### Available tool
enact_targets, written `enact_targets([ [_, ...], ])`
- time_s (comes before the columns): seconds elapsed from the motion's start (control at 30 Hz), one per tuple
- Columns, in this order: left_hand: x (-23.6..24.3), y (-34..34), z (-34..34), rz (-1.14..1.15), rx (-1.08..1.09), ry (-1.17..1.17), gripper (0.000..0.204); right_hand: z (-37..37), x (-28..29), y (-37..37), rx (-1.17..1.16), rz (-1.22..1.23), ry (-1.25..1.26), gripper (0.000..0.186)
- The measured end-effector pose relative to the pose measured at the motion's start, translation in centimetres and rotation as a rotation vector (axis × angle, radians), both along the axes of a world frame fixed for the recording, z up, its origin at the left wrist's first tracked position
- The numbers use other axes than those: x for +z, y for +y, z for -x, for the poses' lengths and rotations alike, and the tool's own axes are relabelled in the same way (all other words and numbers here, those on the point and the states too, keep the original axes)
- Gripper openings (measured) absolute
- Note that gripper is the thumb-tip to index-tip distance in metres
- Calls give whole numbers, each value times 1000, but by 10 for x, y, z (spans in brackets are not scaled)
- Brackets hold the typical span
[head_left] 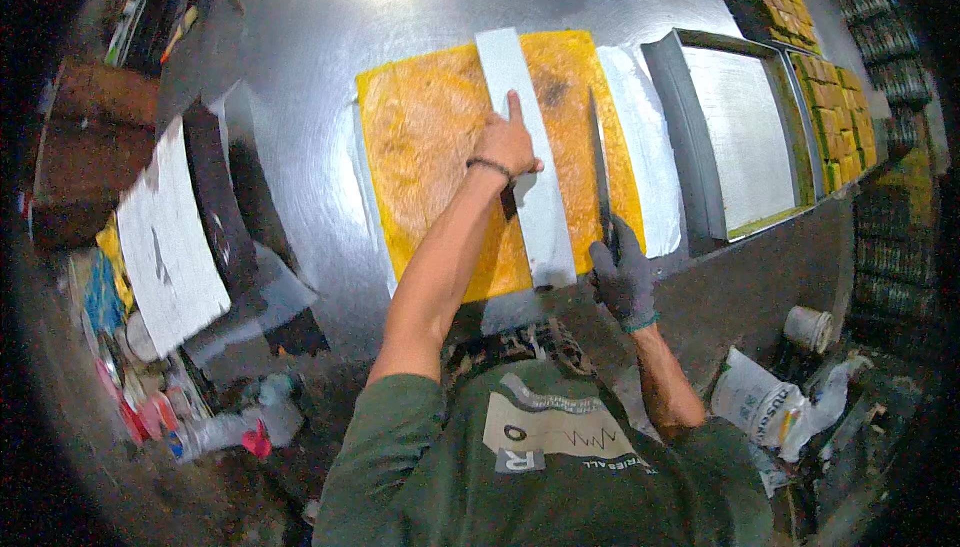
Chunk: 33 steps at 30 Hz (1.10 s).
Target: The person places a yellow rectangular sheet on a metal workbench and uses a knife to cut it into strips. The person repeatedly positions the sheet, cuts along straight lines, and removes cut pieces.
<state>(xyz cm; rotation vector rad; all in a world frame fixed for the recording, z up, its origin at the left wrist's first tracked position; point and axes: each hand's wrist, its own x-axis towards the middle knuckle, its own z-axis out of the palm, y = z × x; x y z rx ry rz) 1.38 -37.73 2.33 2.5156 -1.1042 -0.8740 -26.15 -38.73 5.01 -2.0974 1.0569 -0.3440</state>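
Note:
A soft yellow-orange slab (411, 144) lies on white sheets on the steel table. A long white flat bar (544, 227) crosses it from far to near. My bare left hand (505, 142) presses on the bar, index finger along it, thumb at its right edge and the other fingers curled. My grey-gloved right hand (620, 277) is closed on the handle of a long knife (600, 152), whose blade lies along the slab's right part, right of the bar, pointing away from me.
An empty metal tray (685, 137) and yellow cut blocks (835, 112) stand on the steel table (300, 27) at the right. White board and dark sheets (170, 237) lie left. A white bucket (805, 327), bags (760, 407) and clutter are below. Dark stacked racks (890, 257) line the right side.

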Motion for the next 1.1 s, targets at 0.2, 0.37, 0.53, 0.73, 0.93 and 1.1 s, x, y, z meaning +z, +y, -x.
enact_targets([
  [0.2, 1, 1, 1, -1, -35, -46, 126, -101, -1, -42, 151, 64, -135, 56],
  [0.37, -15, 1, -4, 108, -84, -169, 100, -167, -11, -73, 185, -50, 4, 53],
  [0.53, -27, 4, -8, 91, -115, -73, 106, -179, -5, -84, 226, -103, -67, 53],
  [0.73, -19, 8, -8, 146, -157, -127, 115, -180, -1, -87, 241, -66, -80, 50],
  [0.93, -11, 11, -9, 122, -176, -70, 115, -185, 2, -89, 243, -83, -16, 48],
  [1.1, -12, 9, -6, 122, -163, -99, 112, -181, 6, -92, 252, -176, 21, 45],
])
